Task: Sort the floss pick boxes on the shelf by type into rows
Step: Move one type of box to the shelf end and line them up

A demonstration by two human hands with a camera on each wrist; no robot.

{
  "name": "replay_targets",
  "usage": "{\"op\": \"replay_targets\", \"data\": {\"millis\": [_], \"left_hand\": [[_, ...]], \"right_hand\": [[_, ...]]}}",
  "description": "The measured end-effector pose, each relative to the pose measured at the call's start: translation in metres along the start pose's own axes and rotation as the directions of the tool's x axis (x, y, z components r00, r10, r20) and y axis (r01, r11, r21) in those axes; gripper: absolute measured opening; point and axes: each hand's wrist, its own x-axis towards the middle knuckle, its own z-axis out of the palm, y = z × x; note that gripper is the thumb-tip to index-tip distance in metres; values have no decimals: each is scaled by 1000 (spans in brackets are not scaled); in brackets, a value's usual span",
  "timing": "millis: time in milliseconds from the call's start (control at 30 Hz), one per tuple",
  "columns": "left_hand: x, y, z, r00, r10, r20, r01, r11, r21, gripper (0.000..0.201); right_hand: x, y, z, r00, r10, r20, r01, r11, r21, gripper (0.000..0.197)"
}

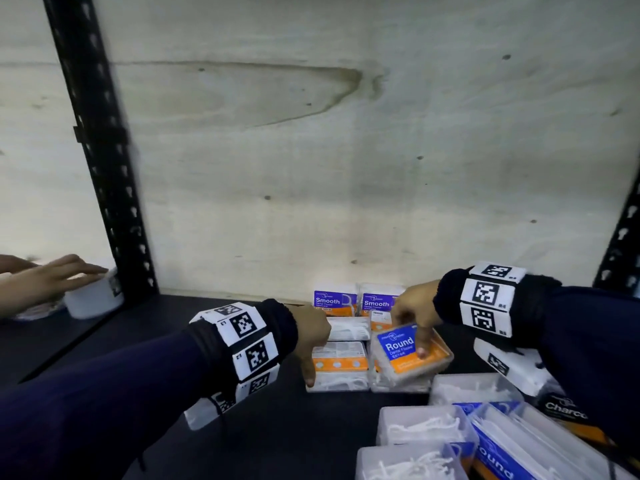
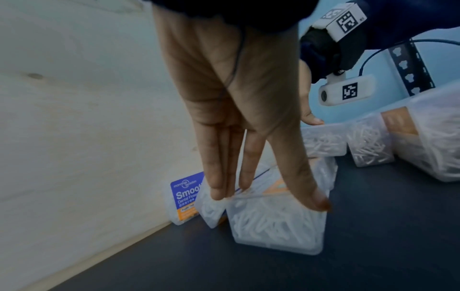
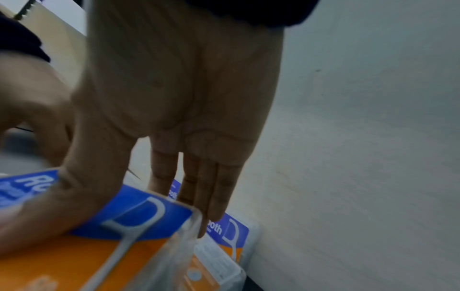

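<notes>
Head view: right hand (image 1: 414, 311) grips a clear "Round" box (image 1: 410, 355), blue-and-orange label up, thumb on the label and fingers behind the far edge. The box is tilted, over a lower clear box near mid-shelf. Two "Smooth" boxes (image 1: 356, 301) stand upright against the pale back panel (image 1: 346, 150). Left hand (image 1: 311, 336) points downward, thumb at the front-left corner of a face-down box (image 1: 339, 367). Further clear boxes (image 1: 450, 434) crowd the front right of the dark shelf (image 1: 173, 341); bare shelf shows to the left, up to the black upright (image 1: 104, 150).

Left wrist view: left fingers (image 2: 219, 177) are straight, tips resting on a clear box of white picks (image 2: 276, 222), nothing grasped. One "Smooth" box stands at the wall behind it.

Right wrist view: blurred. Thumb presses on the "Round" label; fingers (image 3: 211, 189) reach down past the box's far edge. A "Smooth" box stands behind at the panel.
</notes>
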Motion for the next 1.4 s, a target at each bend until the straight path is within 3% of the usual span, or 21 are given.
{"op": "replay_targets", "data": {"millis": [100, 267, 400, 600, 767, 933, 1200, 1400], "left_hand": [[-2, -3, 1, 1000, 18, -15, -19, 999, -38, 52], [-7, -32, 8, 999, -23, -39, 8, 932, -363, 41], [-6, -43, 15, 992, -126, -17, 104, 875, -473, 39], [-7, -32, 14, 975, -184, -128, 93, 852, -515, 42], [-2, -19, 4, 988, -143, -62, 106, 906, -410, 47], [-8, -10, -5, 971, -218, -97, 174, 925, -338, 44], [-57, -17, -1, 928, -347, -137, 275, 885, -377, 47], [-102, -26, 25, 924, -383, -19, 358, 880, -313, 45]], "right_hand": [[0, 10, 3, 997, 75, -8, -75, 997, 35, 38], [-3, 21, 1, 988, 152, -22, -151, 987, 56, 33], [-8, 26, -2, 981, 170, -93, -163, 984, 75, 53], [-15, 27, -4, 961, 180, -208, -154, 979, 136, 57], [-31, 18, -6, 955, 180, -235, -142, 975, 168, 55], [-52, 0, -7, 954, 125, -273, -89, 986, 141, 52], [-62, -49, 1, 964, -40, -264, 74, 990, 118, 45], [-51, -84, 12, 983, -124, -133, 115, 990, -79, 46]]}}
